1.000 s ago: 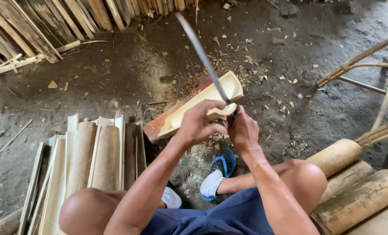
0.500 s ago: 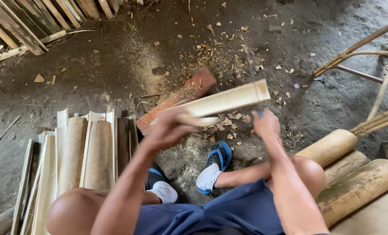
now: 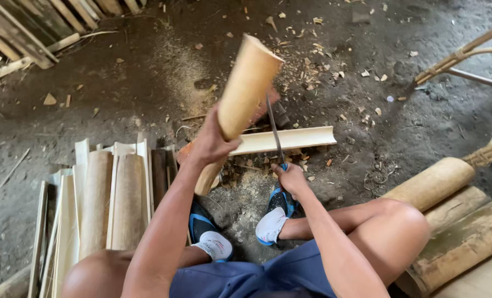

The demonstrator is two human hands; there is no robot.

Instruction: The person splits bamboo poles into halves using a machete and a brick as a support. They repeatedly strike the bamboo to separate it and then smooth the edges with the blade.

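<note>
At the far left, a stack of split bamboo slats (image 3: 100, 204) lies on the dirt floor (image 3: 119, 94), their long sides running away from the person. Just right of it, the left hand (image 3: 210, 144) wraps its fingers tight around a bamboo section (image 3: 240, 105), gripping it near the middle. The section's long axis tilts steeply: its cut upper end points up and to the right, away from the person, and its lower end comes down toward the blue-and-white shoes (image 3: 213, 234). Behind it a split bamboo half (image 3: 287, 139) lies crosswise, its long axis running left to right. The right hand (image 3: 291, 177) closes around the handle of a long knife (image 3: 273, 129), whose blade rises thin and nearly upright just beside the section. Whole bamboo poles (image 3: 450, 221) lie at the far right, beside the person's knee.
</note>
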